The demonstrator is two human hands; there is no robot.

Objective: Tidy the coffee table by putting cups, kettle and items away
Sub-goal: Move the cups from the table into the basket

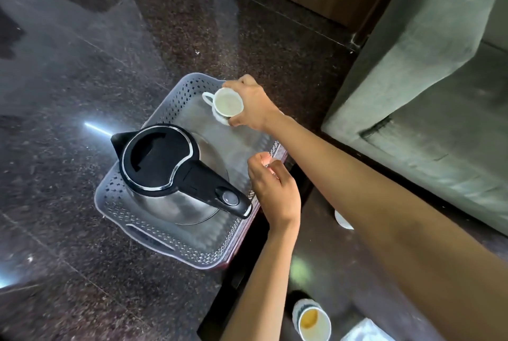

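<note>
Kettle [170,173] sat in the tray [115,197]. Right hand [251,105] gripped a cup [228,102] at the tray's far corner; left hand [275,189] loosely curled, empty. Paper cup [312,320] remained on the table.

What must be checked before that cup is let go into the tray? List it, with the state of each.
1. Right hand grips the white cup: ok.
2. Cup over the grey tray: ok.
3. Cup on the tray floor: cannot tell.
4. Clear of the kettle: ok.
5. Left hand empty: cannot tell.
6. Paper cup put away: not ok, it stands outside the tray.
</note>
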